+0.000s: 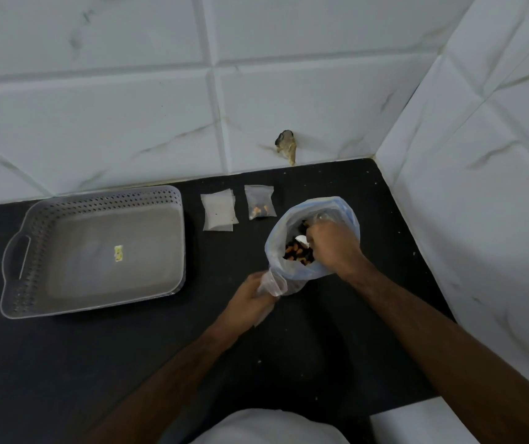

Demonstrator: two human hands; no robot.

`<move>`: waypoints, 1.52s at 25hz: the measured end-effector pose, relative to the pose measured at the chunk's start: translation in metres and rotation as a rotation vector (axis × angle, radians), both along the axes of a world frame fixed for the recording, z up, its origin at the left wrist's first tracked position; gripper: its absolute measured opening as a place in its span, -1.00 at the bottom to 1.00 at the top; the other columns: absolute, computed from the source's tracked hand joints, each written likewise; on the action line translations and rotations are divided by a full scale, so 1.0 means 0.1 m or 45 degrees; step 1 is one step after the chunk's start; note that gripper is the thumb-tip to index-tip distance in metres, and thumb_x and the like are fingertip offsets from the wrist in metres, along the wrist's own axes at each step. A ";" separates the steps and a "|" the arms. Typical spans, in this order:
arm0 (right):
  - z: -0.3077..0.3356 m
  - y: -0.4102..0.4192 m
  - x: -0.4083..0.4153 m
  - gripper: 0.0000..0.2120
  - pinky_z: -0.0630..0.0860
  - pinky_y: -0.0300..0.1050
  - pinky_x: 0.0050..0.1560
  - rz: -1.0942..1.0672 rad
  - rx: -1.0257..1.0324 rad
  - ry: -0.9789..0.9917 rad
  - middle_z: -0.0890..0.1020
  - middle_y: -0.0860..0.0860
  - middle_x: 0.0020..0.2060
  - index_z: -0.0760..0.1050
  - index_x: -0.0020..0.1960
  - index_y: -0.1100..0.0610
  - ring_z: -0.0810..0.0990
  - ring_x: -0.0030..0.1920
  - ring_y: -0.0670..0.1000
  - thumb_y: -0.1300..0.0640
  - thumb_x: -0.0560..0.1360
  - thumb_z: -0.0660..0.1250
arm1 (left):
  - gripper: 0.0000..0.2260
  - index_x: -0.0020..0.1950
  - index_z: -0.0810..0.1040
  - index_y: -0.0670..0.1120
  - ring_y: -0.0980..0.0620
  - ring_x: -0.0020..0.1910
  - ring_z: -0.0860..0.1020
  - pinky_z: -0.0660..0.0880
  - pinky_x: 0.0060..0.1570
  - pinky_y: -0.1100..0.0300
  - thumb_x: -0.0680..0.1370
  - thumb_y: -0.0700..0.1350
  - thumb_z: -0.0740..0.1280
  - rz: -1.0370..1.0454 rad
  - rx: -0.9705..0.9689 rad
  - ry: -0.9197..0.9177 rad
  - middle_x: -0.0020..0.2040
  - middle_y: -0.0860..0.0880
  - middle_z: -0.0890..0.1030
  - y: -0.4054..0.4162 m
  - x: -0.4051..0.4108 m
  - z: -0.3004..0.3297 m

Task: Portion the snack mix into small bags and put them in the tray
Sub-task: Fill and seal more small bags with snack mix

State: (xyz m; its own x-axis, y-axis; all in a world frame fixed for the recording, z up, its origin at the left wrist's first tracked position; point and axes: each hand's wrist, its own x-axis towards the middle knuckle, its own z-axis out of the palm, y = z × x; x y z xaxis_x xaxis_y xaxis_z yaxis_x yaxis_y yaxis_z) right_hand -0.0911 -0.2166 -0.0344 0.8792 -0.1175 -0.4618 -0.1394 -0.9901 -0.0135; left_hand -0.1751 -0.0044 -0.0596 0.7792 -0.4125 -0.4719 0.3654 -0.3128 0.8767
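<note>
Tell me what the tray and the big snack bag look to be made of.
Tray: grey, matte, most likely moulded plastic; its walls show rows of small perforations and a cut-out handle. Big snack bag: thin, translucent bluish plastic film, crumpled and soft, with the mix showing at its open mouth.

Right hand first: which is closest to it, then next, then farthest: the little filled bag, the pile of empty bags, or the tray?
From the right hand, in the head view:
1. Filled small bag, just up and left of it.
2. Pile of empty bags, further left.
3. Tray, far left on the counter.
</note>
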 end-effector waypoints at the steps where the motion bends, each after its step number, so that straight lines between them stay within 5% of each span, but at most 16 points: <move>1: -0.07 -0.06 -0.07 -0.74 0.47 -0.11 0.23 0.054 0.024 -0.109 0.62 0.05 0.15 0.53 0.28 0.11 0.59 0.16 0.02 0.13 0.60 0.31 | -0.71 0.12 0.48 0.24 0.29 0.14 0.58 0.50 0.11 0.34 0.62 -0.18 0.36 -0.023 -0.007 0.007 0.22 0.06 0.60 -0.05 0.02 0.00; 7: -0.16 -0.18 -0.05 -0.84 0.48 -0.12 0.23 0.089 0.210 -0.168 0.68 -0.03 0.05 0.64 0.11 0.06 0.60 0.08 -0.05 0.12 0.57 0.34 | -0.68 0.22 0.41 0.22 0.33 0.15 0.52 0.44 0.05 0.53 0.65 -0.20 0.32 -0.137 0.037 -0.090 0.40 0.00 0.47 -0.19 0.07 -0.06; 11: -0.26 -0.08 -0.07 -0.83 0.39 -0.20 0.16 0.011 0.269 -0.162 0.65 -0.03 0.08 0.63 0.13 0.08 0.56 0.07 -0.08 0.14 0.58 0.33 | -0.57 0.48 0.32 -0.13 0.46 0.14 0.53 0.41 0.03 0.57 0.64 -0.31 0.31 -0.171 0.013 -0.099 0.31 0.04 0.50 -0.21 0.07 -0.12; 14: -0.22 0.01 -0.02 -0.82 0.48 -0.12 0.19 -0.017 0.269 -0.019 0.65 0.01 0.07 0.64 0.12 0.12 0.58 0.06 -0.02 0.13 0.58 0.32 | -0.50 0.54 0.26 -0.21 0.23 0.28 0.53 0.40 0.04 0.58 0.63 -0.30 0.33 -0.176 0.048 -0.103 0.32 0.02 0.49 -0.19 0.07 -0.18; 17: -0.26 0.05 0.02 -0.83 0.59 -0.03 0.12 -0.116 0.405 0.065 0.70 0.09 -0.03 0.65 0.05 0.20 0.65 -0.05 0.03 0.17 0.57 0.30 | -0.52 0.51 0.30 -0.03 0.34 0.21 0.48 0.40 0.14 0.55 0.63 -0.25 0.34 -0.208 0.037 -0.183 0.46 -0.02 0.42 -0.16 0.06 -0.20; 20: -0.27 0.02 -0.02 -0.81 0.63 -0.11 -0.14 -0.402 0.647 0.139 0.69 0.11 -0.14 0.62 0.09 0.28 0.67 -0.20 0.01 0.26 0.56 0.29 | -0.57 0.30 0.34 0.28 0.18 0.34 0.48 0.40 0.25 0.47 0.64 -0.21 0.34 -0.261 0.035 -0.265 0.54 -0.05 0.33 -0.12 0.09 -0.22; 23: -0.14 -0.08 -0.03 -0.82 0.63 -0.14 -0.18 -0.581 0.849 0.207 0.69 0.10 -0.22 0.64 0.07 0.27 0.66 -0.26 0.00 0.33 0.55 0.28 | -0.58 0.34 0.37 0.27 0.07 0.45 0.41 0.37 0.45 0.16 0.64 -0.19 0.35 -0.295 0.090 -0.291 0.54 -0.02 0.32 -0.09 0.10 -0.24; 26: 0.01 -0.14 -0.03 -0.82 0.65 -0.12 -0.04 -0.611 0.905 0.206 0.71 0.11 -0.13 0.63 -0.01 0.12 0.69 -0.12 0.02 0.31 0.59 0.28 | -0.60 0.47 0.42 -0.03 0.10 0.49 0.32 0.28 0.49 0.18 0.63 -0.18 0.34 -0.300 0.172 -0.314 0.50 0.07 0.31 -0.05 0.12 -0.26; 30: 0.19 -0.23 -0.10 -0.82 0.60 -0.23 -0.23 -0.742 1.061 0.200 0.68 0.16 -0.11 0.61 0.00 0.18 0.63 -0.22 -0.03 0.36 0.60 0.25 | -0.71 0.28 0.51 0.13 0.21 0.41 0.32 0.34 0.35 0.34 0.62 -0.16 0.37 -0.199 0.173 -0.407 0.33 0.26 0.32 0.09 0.07 -0.19; 34: 0.40 -0.31 -0.21 -0.82 0.59 -0.20 -0.19 -0.831 1.261 0.191 0.67 0.19 -0.11 0.62 0.08 0.28 0.62 -0.21 -0.01 0.40 0.59 0.26 | -0.81 0.09 0.57 0.10 0.12 0.10 0.60 0.51 0.09 0.21 0.59 -0.18 0.41 0.124 -0.007 -0.256 0.10 0.05 0.62 0.25 0.02 -0.04; 38: 0.60 -0.38 -0.32 -0.80 0.61 -0.15 -0.13 -0.828 1.385 0.161 0.69 0.17 -0.14 0.64 0.08 0.27 0.63 -0.20 0.00 0.40 0.57 0.26 | -0.85 0.10 0.57 -0.01 0.08 -0.02 0.63 0.57 0.00 0.19 0.59 -0.21 0.41 0.168 -0.234 -0.249 -0.02 0.04 0.65 0.28 0.06 0.19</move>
